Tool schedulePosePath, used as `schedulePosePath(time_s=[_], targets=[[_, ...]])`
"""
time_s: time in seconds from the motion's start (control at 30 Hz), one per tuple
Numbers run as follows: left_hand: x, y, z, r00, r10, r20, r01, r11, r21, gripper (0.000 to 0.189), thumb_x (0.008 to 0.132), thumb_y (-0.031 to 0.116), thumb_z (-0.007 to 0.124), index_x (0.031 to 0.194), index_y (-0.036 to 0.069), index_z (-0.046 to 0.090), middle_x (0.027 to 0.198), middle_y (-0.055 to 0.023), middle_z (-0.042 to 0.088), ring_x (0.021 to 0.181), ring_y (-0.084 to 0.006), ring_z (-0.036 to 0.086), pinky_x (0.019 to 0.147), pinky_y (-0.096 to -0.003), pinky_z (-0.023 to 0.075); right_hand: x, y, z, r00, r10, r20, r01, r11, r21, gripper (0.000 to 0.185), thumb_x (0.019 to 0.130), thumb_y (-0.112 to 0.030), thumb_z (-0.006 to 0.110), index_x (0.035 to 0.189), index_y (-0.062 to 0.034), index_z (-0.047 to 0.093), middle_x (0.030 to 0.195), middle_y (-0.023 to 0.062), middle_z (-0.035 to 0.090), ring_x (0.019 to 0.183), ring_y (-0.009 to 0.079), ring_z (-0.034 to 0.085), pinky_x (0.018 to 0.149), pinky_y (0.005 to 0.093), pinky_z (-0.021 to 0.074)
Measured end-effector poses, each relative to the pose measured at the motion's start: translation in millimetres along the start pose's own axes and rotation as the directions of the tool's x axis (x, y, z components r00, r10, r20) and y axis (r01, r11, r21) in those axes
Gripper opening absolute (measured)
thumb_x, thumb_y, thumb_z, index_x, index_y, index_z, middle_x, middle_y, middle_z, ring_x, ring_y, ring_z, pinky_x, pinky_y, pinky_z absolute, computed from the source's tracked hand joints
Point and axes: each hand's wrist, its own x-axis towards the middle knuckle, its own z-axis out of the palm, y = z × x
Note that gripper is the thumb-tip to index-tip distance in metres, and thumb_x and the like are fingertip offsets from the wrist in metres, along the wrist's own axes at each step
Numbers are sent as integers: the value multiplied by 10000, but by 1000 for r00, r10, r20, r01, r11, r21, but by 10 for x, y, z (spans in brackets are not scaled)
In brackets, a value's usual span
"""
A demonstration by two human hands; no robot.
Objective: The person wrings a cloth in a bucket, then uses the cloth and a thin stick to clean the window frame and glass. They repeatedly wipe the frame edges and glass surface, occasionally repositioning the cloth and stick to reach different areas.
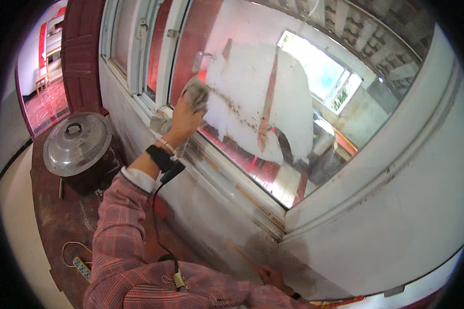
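My left hand [186,117] grips a grey, dirty-looking cloth [197,94] against the window glass [232,96], close to the white sliding frame [169,58]. Below that wrist, more grey cloth [161,125] lies on the window sill track [216,170]. A black strap [159,157] with a small device is around the left wrist, and a cable runs down from it along the plaid sleeve. Low in the view, my right hand [270,275] is beside the white wall, fingers curled. A thin tan streak [240,250] reaches towards it; whether the hand holds it is unclear.
A large lidded metal pot [77,143] stands on a dark red surface [50,216] at left. A power strip [82,269] with a white cord lies nearer. Behind the pot is a dark red door [82,54]. Dark marks spot the white area [239,77] seen through the glass.
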Motion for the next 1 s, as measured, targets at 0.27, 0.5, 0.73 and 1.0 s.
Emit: schedulePosePath(time_s=[0.27, 0.5, 0.73, 1.0], targets=[[346, 880, -417, 989, -141, -39, 111, 898, -425, 348, 768, 123, 611, 1069, -39, 541, 989, -117, 599, 860, -197, 572, 749, -326, 460, -201, -104, 76, 976, -202, -76, 205, 978, 28, 239, 874, -183, 539, 1065, -63, 619, 526, 30, 434, 476, 50, 367, 438, 228, 335], [195, 2927, -66, 979, 38, 202, 149, 545, -825, 240, 793, 175, 594, 933, -19, 584, 908, -191, 632, 790, -259, 611, 653, -395, 464, -478, 90, -90, 979, -154, 135, 186, 943, -274, 288, 894, -183, 464, 1145, -98, 576, 717, 110, 619, 499, 164, 517, 528, 300, 460], [-1041, 2564, 472, 877, 480, 5, -425, 781, -458, 397, 667, 116, 658, 1026, 11, 523, 1012, -176, 530, 865, -347, 537, 749, -374, 441, -917, 644, 9, 947, -279, -158, 293, 954, 71, 243, 875, -168, 515, 1065, -57, 616, 574, 59, 516, 473, 73, 428, 451, 243, 372], [-1503, 2494, 121, 940, 229, 252, -16, 769, -639, 292, 727, 108, 584, 1000, 5, 563, 943, -157, 609, 834, -284, 583, 781, -335, 455, -986, 577, -107, 960, -278, -27, 279, 960, 38, 254, 886, -204, 483, 1017, -38, 624, 603, 125, 560, 486, 130, 493, 489, 296, 430]])
